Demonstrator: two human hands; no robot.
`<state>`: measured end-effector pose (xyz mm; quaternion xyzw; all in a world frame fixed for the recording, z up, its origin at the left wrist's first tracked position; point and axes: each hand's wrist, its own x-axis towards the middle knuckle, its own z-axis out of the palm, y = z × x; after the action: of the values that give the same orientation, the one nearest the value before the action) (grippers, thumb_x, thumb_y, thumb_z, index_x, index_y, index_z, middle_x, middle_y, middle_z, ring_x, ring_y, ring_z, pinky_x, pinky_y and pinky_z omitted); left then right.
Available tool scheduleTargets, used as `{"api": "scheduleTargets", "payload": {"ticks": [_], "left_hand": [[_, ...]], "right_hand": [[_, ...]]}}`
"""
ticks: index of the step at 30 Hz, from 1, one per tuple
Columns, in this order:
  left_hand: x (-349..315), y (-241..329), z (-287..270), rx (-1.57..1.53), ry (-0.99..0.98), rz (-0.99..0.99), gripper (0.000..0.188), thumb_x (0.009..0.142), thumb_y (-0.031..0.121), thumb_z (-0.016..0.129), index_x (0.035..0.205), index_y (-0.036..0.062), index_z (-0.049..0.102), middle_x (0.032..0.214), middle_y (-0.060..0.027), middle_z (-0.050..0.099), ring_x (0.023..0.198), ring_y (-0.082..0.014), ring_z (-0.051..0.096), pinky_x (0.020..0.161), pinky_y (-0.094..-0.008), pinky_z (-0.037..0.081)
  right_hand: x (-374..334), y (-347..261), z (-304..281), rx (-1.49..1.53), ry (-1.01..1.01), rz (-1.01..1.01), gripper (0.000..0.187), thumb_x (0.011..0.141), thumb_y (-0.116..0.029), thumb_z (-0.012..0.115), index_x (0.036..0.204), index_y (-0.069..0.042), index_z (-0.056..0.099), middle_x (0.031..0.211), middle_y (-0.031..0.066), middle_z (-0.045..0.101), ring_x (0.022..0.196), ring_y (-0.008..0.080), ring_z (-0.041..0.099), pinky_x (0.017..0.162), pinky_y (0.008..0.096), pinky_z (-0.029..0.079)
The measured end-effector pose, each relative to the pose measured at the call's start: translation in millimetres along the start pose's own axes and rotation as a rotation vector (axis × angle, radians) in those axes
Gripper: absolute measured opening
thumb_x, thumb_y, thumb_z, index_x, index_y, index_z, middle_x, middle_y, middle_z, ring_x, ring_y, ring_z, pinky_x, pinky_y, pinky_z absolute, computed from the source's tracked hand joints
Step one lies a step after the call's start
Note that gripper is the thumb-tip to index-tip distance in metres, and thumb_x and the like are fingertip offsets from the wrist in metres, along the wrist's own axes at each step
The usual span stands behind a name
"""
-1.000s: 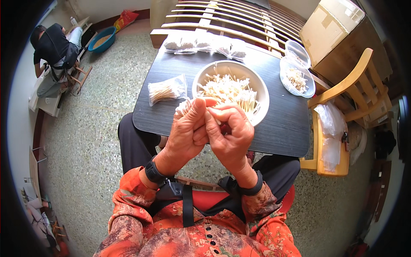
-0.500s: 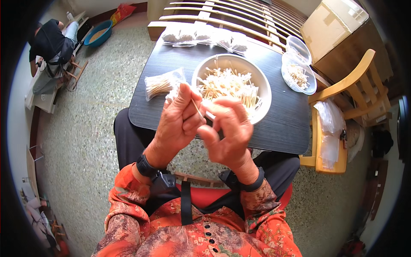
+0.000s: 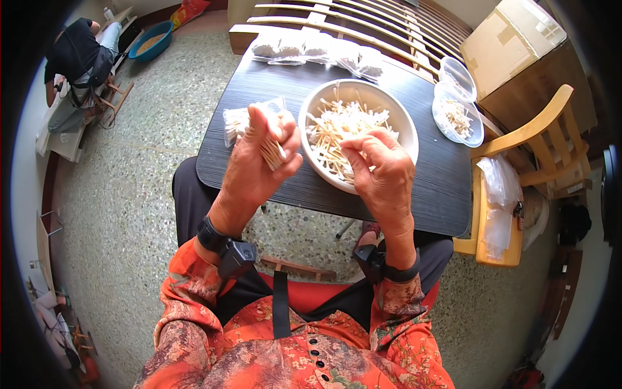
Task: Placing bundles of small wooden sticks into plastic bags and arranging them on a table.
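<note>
My left hand [image 3: 249, 165] is closed round a small bundle of cotton swabs [image 3: 272, 154], thumb up, over the near left part of the dark table. Behind it, partly covered by the hand, lies a clear bag of cotton swabs [image 3: 234, 123]. My right hand [image 3: 387, 172] reaches over the near right rim of a white bowl [image 3: 410, 139], thumb and forefinger pinched together just above the swabs. Whatever is between those fingertips blends in with the pile. Loose cotton swabs [image 3: 343, 126] lie criss-cross in the bowl.
Several filled clear bags [image 3: 317, 47] line the table's far edge. At the right stand clear plastic tubs, one holding swabs [image 3: 453, 118]. A wooden chair [image 3: 499, 249] bears empty plastic bags [image 3: 500, 181]. Beyond are slats [image 3: 363, 29] and a cardboard box [image 3: 512, 45]. Another person [image 3: 78, 55] sits far left.
My hands have moved apart. The right has gone from beside the left to the bowl and pinched its fingers; the left has turned, showing the swab bundle. The view has shifted slightly.
</note>
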<state>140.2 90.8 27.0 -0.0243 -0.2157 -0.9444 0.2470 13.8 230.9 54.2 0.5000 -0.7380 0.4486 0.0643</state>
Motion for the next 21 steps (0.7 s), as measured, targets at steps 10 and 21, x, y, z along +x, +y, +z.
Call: {"api": "scheduleTargets", "payload": {"ticks": [10,21], "left_hand": [[-12.0,-17.6,-2.4,0.129,-0.119,-0.103,0.036,0.096,0.035,0.043,0.090,0.0038,0.058,0.057,-0.0003,0.038,0.049,-0.0145,0.047,0.039,-0.0224,0.032],[-15.1,-24.3,3.9,0.140,-0.136,-0.163,0.035,0.097,0.034,0.043,0.090,0.0028,0.057,0.055,0.0052,0.030,0.043,-0.0057,0.030,0.037,-0.0202,0.022]], "right_hand": [[3.4,-5.9,1.8,-0.150,-0.188,-0.061,0.022,0.071,-0.001,0.069,0.091,-0.010,0.070,0.080,0.0101,0.059,0.069,0.0261,0.060,0.063,0.0352,0.047],[2.5,2.7,4.8,-0.023,-0.119,-0.050,0.013,0.073,-0.004,0.066,0.085,-0.008,0.069,0.080,0.0096,0.059,0.072,0.0275,0.061,0.062,0.0362,0.048]]}}
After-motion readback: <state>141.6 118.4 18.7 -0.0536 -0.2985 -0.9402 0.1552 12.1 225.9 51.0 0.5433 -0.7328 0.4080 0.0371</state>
